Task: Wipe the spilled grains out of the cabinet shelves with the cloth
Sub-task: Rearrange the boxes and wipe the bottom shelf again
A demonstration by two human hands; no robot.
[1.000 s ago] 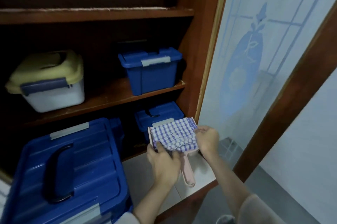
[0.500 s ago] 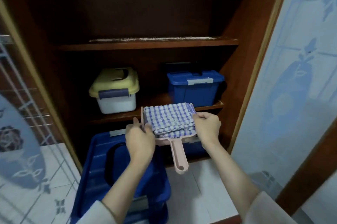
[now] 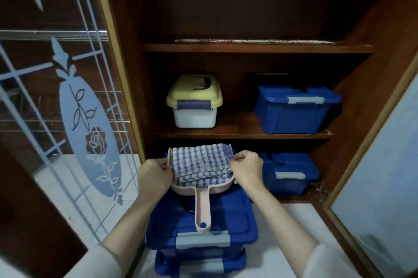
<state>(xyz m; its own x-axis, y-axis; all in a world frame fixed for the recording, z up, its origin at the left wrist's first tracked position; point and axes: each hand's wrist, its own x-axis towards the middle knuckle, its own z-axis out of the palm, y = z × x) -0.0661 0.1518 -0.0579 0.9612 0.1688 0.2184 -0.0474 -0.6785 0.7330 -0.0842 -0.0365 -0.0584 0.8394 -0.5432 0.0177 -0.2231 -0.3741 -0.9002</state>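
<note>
A folded blue-and-white checked cloth (image 3: pixel 201 165) lies in a pink dustpan (image 3: pixel 203 207). My left hand (image 3: pixel 153 174) grips the dustpan's left rim, and my right hand (image 3: pixel 245 170) grips its right rim at the cloth's corner. I hold the pan level in front of the open wooden cabinet, below the middle shelf (image 3: pixel 243 134). A pale line of spilled grains (image 3: pixel 253 41) runs along the front edge of the upper shelf (image 3: pixel 257 48).
On the middle shelf stand a yellow-lidded white box (image 3: pixel 194 102) and a blue box (image 3: pixel 294 110). Another blue box (image 3: pixel 288 173) sits at the bottom right. Stacked blue bins (image 3: pixel 201 225) stand on the floor under the dustpan. Frosted glass doors (image 3: pixel 86 119) hang open on both sides.
My view has swung left and up to face the cabinet squarely. Both hands have kept hold of the dustpan with the cloth and raised it toward the shelves.
</note>
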